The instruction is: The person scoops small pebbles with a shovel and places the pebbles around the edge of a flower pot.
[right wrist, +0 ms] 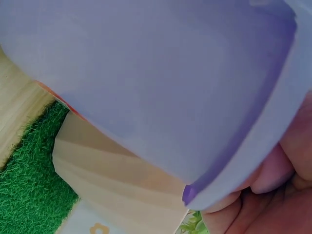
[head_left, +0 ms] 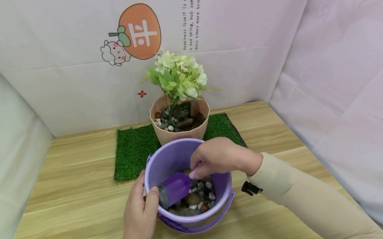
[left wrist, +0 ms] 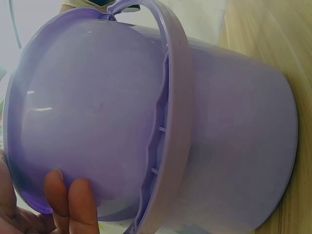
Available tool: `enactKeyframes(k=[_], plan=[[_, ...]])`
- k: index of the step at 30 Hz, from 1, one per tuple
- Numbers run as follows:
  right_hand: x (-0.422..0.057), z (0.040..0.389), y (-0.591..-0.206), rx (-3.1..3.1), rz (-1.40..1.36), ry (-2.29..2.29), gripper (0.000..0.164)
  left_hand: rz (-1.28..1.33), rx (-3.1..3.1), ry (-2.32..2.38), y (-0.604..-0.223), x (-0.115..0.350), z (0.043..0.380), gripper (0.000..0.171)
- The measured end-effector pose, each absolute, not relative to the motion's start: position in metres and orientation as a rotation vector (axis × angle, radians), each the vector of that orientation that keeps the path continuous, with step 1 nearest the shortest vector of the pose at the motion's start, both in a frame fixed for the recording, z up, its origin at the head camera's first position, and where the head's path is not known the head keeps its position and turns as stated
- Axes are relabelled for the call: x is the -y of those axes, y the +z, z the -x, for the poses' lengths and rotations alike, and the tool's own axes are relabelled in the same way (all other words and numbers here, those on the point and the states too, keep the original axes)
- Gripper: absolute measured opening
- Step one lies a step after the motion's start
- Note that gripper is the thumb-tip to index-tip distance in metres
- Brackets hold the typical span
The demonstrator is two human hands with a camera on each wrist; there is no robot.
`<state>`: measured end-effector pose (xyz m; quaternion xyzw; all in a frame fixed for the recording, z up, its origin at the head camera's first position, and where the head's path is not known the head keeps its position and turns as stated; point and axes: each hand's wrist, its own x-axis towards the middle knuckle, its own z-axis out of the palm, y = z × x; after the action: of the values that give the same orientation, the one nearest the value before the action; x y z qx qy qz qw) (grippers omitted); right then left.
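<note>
A purple bucket (head_left: 228, 176) stands on the table in the head view, stones (head_left: 200, 199) of several sizes at its bottom. My left hand (head_left: 140, 208) grips its left rim, thumb over the edge and fingers along the outside. Those fingertips (left wrist: 82, 195) lie against the bucket wall (left wrist: 92, 97) in the left wrist view. In my right hand (head_left: 218, 156) is the pink handle of a purple shovel (head_left: 177, 187), held over the bucket's opening. The shovel's blade slants down to the left, with its end looking dark grey near my left thumb. The right wrist view shows the pink handle (right wrist: 274, 170) between my fingers.
Behind the bucket, a peach flowerpot (head_left: 182, 135) with white-green flowers (head_left: 183, 77), soil and stones stands on a green turf mat (head_left: 133, 153). The bucket's handle (head_left: 210, 224) hangs down in front. Fabric walls (head_left: 79, 97) enclose the wooden table (head_left: 69, 196).
</note>
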<state>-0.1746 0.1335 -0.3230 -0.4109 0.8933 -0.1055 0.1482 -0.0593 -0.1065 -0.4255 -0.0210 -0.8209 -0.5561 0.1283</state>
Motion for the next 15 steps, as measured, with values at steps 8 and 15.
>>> enactKeyframes(k=[8,15], plan=[[-0.143,0.176,-0.324,-2.569,1.136,-0.442,0.012,0.054,2.391,-1.629,-0.425,0.107,0.059,0.052],[-0.149,0.174,-0.325,-2.559,1.092,-0.579,0.010,0.036,2.413,-1.603,-0.423,0.106,0.058,0.053]])
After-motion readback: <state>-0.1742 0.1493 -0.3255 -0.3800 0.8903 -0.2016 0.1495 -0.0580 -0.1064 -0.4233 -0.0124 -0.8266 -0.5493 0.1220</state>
